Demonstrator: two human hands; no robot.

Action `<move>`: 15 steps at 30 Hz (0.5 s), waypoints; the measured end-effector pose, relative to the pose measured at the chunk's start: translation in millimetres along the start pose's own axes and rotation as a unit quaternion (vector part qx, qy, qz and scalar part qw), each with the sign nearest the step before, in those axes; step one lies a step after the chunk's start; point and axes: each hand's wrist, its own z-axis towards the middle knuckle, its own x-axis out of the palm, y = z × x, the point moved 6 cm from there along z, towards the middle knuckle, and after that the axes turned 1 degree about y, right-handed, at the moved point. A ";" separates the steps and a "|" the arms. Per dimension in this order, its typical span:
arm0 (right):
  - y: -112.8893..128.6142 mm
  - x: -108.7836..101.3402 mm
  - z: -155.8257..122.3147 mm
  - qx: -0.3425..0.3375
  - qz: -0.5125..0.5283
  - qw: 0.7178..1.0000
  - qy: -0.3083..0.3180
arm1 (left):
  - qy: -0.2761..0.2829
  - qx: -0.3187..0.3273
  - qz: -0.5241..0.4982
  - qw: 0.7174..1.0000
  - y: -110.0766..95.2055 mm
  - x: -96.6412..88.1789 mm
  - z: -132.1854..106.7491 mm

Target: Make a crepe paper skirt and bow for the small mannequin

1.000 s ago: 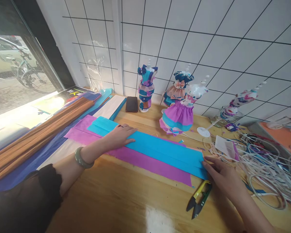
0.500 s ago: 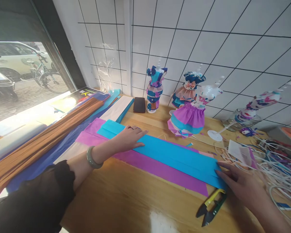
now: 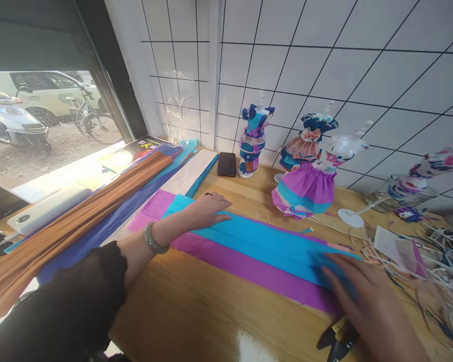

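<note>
A long bright blue crepe paper strip [image 3: 256,236] lies across a wider purple strip [image 3: 245,266] on the wooden table. My left hand [image 3: 211,208] presses on the blue strip near its left end, fingers stretched out and apart. At the other end, my right hand [image 3: 366,286] is smeared by motion. Its thumb and fingers are closed on the end of the blue strip, which curls up there in a dark blur. Partly hidden under that hand are thread snips [image 3: 337,336] with black blades and a yellow handle.
Small dress forms in paper dresses, one with a purple skirt [image 3: 305,186], stand along the tiled wall. A black phone [image 3: 226,165] lies beside them. Brown pleated paper [image 3: 98,201] and other rolls cover the left side. Tangled white cords [image 3: 441,281] pile up at right.
My right hand has moved the right end of the blue strip inward and curled it up, and now covers part of the snips. My left hand stays on the strip. The view has shifted left.
</note>
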 end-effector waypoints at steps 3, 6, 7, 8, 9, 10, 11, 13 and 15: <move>28.8 17.3 0.6 -0.060 0.030 0.996 0.063 | 0.018 -0.018 -0.044 0.999 21.7 -4.4 -0.6; 34.5 27.4 -3.5 -0.072 0.021 0.993 0.090 | 0.032 -0.011 -0.087 0.996 36.2 -2.3 -1.5; 34.1 28.6 -4.5 -0.075 0.018 0.993 0.090 | 0.030 -0.014 -0.101 0.994 40.2 -1.2 -1.5; 33.3 29.0 -5.1 -0.078 0.015 0.993 0.088 | 0.028 -0.015 -0.114 0.993 43.1 -0.1 -1.4; 32.6 29.0 -5.2 -0.080 0.012 0.993 0.085 | 0.025 -0.016 -0.124 0.992 44.9 0.8 -1.1; 32.2 28.5 -5.0 -0.081 0.009 0.993 0.081 | 0.022 -0.015 -0.132 0.991 45.8 1.2 -0.8; 32.2 27.8 -4.5 -0.083 0.006 0.994 0.076 | 0.020 -0.011 -0.137 0.990 45.8 1.3 -0.4; 33.3 26.5 -3.3 -0.086 0.001 0.994 0.067 | 0.018 -0.004 -0.139 0.990 44.4 0.8 0.2; 34.9 26.0 -2.5 -0.090 0.000 0.994 0.063 | 0.018 -0.002 -0.141 0.990 43.1 -0.1 0.3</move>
